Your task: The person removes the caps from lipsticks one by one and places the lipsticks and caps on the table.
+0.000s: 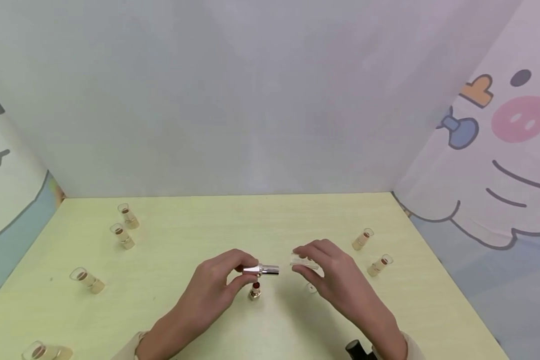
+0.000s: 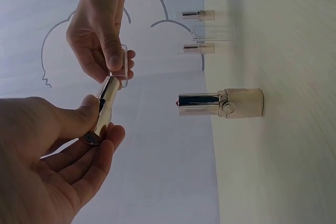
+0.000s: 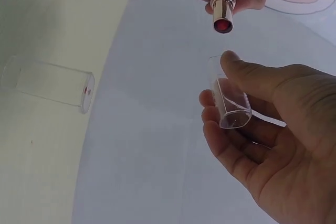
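Note:
My left hand pinches a gold lipstick tube by its base, held level above the table. In the right wrist view its uncapped end shows red lipstick inside. Between the thumb and fingers of my right hand is a clear cap, a short gap away from the tube's end. Below my left hand a second uncapped lipstick stands upright on the table. Another clear cap stands on the table near my right hand.
Several lipsticks with clear caps stand along the table's left side, one about midway. Two more, one nearer and one farther, stand at the right. A black object shows at the bottom edge. Curtains surround the table.

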### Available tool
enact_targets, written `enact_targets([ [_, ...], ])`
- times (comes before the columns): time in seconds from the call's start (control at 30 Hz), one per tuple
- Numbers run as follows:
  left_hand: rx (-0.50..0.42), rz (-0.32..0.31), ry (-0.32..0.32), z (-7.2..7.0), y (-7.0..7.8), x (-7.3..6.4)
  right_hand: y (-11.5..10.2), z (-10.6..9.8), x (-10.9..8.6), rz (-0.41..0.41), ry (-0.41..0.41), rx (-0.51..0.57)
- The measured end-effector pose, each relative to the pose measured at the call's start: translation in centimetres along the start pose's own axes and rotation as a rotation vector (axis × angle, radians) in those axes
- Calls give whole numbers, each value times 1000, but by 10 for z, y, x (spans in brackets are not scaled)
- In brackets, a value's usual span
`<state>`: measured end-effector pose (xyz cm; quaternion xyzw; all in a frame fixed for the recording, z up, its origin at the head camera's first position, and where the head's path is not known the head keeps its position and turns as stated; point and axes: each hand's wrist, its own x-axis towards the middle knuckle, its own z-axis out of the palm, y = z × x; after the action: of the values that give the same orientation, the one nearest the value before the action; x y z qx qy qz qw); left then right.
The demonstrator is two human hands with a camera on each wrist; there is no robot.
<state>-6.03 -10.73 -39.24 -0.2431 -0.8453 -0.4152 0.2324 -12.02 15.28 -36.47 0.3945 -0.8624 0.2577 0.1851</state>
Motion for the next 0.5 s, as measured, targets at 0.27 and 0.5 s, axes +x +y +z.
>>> enact_targets([
  [0.27, -11, 4, -4, 1, 0, -1, 15, 6, 1, 0, 41, -95],
  [0.5, -10, 9, 2, 1, -1, -1, 30, 13, 0, 80, -56, -159],
])
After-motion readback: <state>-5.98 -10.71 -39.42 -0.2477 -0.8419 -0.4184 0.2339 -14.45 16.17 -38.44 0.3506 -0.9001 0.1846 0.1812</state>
